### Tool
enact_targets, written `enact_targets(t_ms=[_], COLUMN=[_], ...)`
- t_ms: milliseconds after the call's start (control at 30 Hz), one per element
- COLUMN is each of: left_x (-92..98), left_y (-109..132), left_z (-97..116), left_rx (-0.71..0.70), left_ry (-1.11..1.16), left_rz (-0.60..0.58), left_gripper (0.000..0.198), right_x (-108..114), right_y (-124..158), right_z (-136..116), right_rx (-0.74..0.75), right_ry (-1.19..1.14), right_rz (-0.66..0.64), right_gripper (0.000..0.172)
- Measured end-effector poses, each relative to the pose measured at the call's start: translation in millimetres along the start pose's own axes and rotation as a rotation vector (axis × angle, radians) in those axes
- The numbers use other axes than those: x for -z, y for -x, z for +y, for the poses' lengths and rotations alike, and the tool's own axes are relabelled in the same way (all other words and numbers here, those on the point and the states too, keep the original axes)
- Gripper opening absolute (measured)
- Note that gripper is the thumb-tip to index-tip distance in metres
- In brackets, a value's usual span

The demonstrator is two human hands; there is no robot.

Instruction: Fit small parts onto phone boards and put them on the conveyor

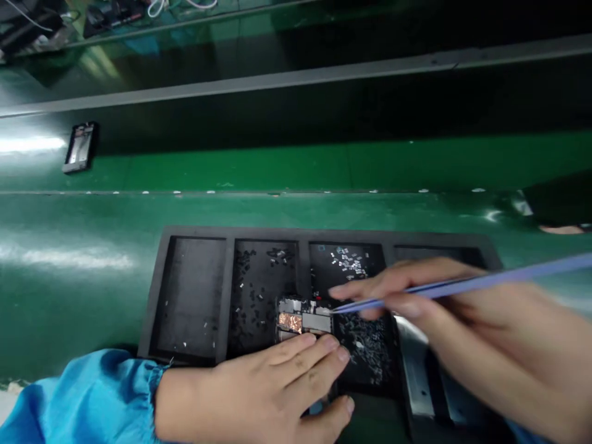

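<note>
My left hand [282,385] is closed over the lower part of an opened phone [317,322], its fingers lying across the front and the thumb at the side. Circuit parts and a copper-coloured patch [290,322] show at the phone's uncovered upper end. In my right hand [490,339] a pair of bluish-purple tweezers [513,275] is pinched, slanting down to the left. Their tips meet the phone's upper right corner; whether they grip a part there is too small to tell. The phone is over a black compartment tray [277,233], and my left hand hides its lower end.
Small dark bits [259,299], shiny pieces [349,262] and many clear-looking scraps [370,351] lie in the tray's compartments. A flat metallic piece [416,370] is at right, partly behind my right hand. Another phone frame [79,148] lies farther back on the green surface [231,169].
</note>
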State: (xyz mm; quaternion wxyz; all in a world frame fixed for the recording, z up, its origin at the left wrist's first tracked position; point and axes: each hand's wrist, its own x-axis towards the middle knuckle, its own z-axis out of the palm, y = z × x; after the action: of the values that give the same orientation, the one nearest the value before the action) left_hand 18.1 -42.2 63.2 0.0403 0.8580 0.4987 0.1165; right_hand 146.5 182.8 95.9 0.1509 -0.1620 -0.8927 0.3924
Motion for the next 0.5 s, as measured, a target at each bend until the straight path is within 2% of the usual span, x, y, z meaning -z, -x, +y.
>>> enact_targets(t_ms=[100, 200, 300, 500], left_x=[-4.3, -7.7, -10.2, -9.8], left_y=[1, 2, 2, 1], left_z=[2, 3, 3, 4], left_rx=[-0.016, 0.009, 0.023, -0.005], left_ry=[-0.008, -0.027, -0.061, -0.135], left_rz=[0.010, 0.034, 0.033, 0.006], left_gripper=[0.054, 0.051, 0.048, 0.051], right_x=[-29, -49, -53, -53], right_y=[4, 1, 1, 5], right_z=[-12, -10, -5, -4], right_rx=[0.077, 0.077, 0.058, 0.095], right_ry=[-0.039, -0.002, 0.070, 0.126], right_rz=[-0.029, -0.048, -0.041, -0.017], right_gripper=[0.023, 0.030, 0.032, 0.021])
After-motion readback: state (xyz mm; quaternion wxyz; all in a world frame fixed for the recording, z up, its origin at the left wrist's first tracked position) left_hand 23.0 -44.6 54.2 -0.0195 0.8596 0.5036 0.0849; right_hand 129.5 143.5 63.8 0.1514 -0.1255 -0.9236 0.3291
